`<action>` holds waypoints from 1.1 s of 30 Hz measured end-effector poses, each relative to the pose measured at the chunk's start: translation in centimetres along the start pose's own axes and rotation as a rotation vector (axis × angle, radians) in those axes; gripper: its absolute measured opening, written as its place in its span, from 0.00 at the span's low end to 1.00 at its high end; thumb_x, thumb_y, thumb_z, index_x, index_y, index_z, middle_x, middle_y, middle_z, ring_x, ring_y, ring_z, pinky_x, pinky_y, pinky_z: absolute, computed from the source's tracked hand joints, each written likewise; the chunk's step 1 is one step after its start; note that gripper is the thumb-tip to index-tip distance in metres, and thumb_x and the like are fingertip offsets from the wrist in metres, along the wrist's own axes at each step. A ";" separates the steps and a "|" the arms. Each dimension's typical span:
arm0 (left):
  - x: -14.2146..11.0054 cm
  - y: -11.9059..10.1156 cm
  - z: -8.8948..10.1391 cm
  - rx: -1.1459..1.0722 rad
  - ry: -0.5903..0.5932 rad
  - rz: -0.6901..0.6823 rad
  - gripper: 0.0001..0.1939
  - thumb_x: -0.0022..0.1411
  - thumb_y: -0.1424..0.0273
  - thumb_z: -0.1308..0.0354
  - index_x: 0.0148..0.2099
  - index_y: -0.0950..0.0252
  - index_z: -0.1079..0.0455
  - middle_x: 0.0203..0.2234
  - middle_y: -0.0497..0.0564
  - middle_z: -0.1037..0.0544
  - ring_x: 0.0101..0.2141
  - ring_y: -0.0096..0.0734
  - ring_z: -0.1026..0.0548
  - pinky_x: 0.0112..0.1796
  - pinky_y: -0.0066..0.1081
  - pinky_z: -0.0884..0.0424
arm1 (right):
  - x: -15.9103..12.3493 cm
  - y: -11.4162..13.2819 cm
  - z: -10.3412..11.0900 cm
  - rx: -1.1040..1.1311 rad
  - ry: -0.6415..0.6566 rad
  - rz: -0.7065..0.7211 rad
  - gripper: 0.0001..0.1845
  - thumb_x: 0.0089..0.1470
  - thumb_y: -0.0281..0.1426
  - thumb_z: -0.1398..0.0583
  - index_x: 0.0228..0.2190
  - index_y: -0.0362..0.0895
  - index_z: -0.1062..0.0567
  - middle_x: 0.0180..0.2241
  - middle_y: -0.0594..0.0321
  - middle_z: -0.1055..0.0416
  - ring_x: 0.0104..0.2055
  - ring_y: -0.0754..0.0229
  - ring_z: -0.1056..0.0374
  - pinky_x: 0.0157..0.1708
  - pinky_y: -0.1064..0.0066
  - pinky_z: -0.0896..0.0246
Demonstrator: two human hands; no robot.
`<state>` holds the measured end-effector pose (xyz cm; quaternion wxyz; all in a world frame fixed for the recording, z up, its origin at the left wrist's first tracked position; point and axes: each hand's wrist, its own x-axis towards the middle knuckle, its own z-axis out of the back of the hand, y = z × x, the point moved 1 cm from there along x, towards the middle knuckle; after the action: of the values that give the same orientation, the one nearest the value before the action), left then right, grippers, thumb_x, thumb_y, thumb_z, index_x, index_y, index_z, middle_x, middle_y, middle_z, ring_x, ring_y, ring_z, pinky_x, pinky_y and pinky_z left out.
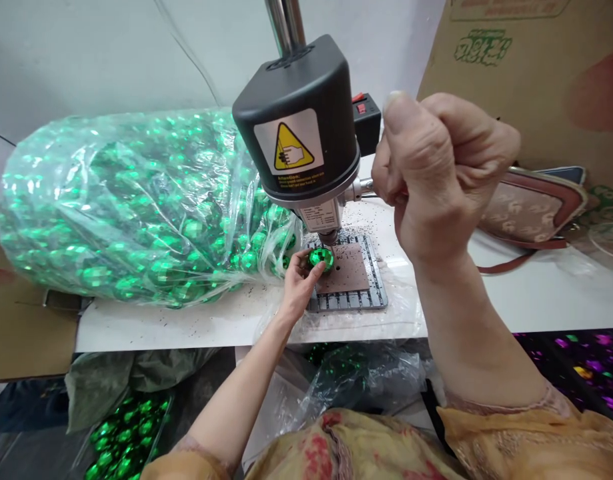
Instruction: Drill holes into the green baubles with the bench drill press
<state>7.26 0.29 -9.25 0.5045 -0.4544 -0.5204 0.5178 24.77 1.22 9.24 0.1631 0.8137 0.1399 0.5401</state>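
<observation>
On the drill plate: green ball held beneath the drill head

At the worktable [156, 327], the green ball [316, 255] is in the left hand [300, 280], thumb and fingers closed narrowly around it. It sits over the left part of the brown board [353, 280], which lies on the slotted metal plate [379, 297], just below the drill head [296, 107]. Contact with the drill tip [329, 236] cannot be determined. The right hand [436, 167] is raised, fingers curled into a fist beside the metal handle [362, 189]; whether they grip it cannot be told. Dark chips are scattered around the plate. A clear plastic bag [131, 207] of green balls lies left of the machine; a handbag [529, 203] is at right.
</observation>
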 end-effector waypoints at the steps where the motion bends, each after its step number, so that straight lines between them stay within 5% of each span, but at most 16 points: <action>1: 0.1 0.2 0.0 0.032 0.015 -0.012 0.28 0.54 0.56 0.30 0.53 0.62 0.31 0.45 0.54 0.21 0.44 0.32 0.22 0.46 0.31 0.28 | 0.0 0.1 0.0 0.004 -0.001 0.003 0.25 0.59 0.28 0.41 0.15 0.45 0.45 0.13 0.71 0.50 0.15 0.70 0.57 0.19 0.66 0.60; 5: 0.5 0.6 -0.1 0.135 0.062 -0.053 0.28 0.56 0.58 0.31 0.55 0.63 0.31 0.47 0.56 0.21 0.47 0.36 0.23 0.50 0.35 0.28 | -0.1 0.2 0.2 -0.009 0.011 -0.022 0.25 0.59 0.30 0.41 0.15 0.46 0.45 0.14 0.71 0.49 0.15 0.68 0.56 0.20 0.65 0.59; 13: 0.2 -0.1 -0.9 0.371 0.049 -0.203 0.26 0.51 0.64 0.27 0.52 0.61 0.26 0.48 0.55 0.22 0.53 0.43 0.26 0.56 0.41 0.32 | -0.2 0.1 0.2 -0.130 0.002 -0.092 0.30 0.55 0.51 0.41 0.16 0.46 0.46 0.15 0.68 0.52 0.17 0.67 0.56 0.20 0.64 0.56; 21: -0.2 -0.5 -2.3 0.300 0.133 -0.195 0.27 0.53 0.64 0.29 0.53 0.62 0.30 0.46 0.53 0.21 0.46 0.39 0.22 0.50 0.38 0.27 | 0.1 0.6 0.1 -0.084 0.015 -0.050 0.33 0.54 0.58 0.45 0.15 0.46 0.47 0.13 0.68 0.53 0.16 0.67 0.56 0.19 0.64 0.59; 29: -0.4 0.3 -2.1 0.275 0.149 -0.215 0.27 0.55 0.64 0.30 0.55 0.61 0.32 0.47 0.53 0.21 0.47 0.37 0.23 0.50 0.36 0.27 | -1.3 0.4 0.5 -0.003 -0.025 -0.014 0.30 0.56 0.40 0.37 0.14 0.45 0.47 0.13 0.70 0.56 0.15 0.70 0.54 0.20 0.65 0.66; 33: -0.5 0.6 -2.2 0.276 0.150 -0.247 0.27 0.56 0.63 0.30 0.56 0.61 0.33 0.46 0.53 0.22 0.46 0.36 0.22 0.49 0.36 0.26 | -2.3 0.1 1.1 -0.038 0.026 0.052 0.30 0.56 0.40 0.37 0.14 0.45 0.48 0.13 0.70 0.54 0.15 0.70 0.57 0.19 0.65 0.66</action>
<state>9.43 0.02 -9.93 0.6590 -0.3509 -0.4571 0.4834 24.94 0.05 6.96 0.1629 0.8066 0.1106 0.5573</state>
